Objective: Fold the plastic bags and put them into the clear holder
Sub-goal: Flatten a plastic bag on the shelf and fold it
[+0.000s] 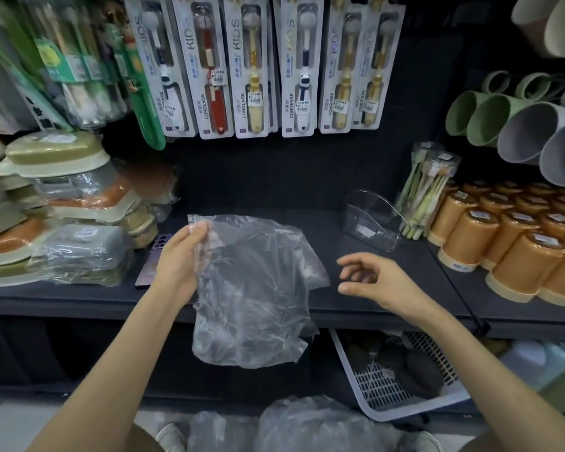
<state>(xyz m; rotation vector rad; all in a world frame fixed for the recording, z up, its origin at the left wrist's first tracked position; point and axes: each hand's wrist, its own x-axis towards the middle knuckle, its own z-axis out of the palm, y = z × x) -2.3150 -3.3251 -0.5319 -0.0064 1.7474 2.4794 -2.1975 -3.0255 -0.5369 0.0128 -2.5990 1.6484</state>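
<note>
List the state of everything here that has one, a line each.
Plastic bag, unfolded, hanging crumpled from a pinched top corner.
Left hand, fingers pinching that corner.
Right hand, loosely curled, holding nothing.
Clear holder, upright, no bags inside.
Loose plastic bags, heaped unfolded below.

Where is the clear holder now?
In the head view the clear holder stands on the dark shelf, right of the held plastic bag, just left of the toothbrush tube.

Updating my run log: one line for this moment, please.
left hand: holds plastic bag, unfolded | right hand: open, free | clear holder: on shelf
</note>
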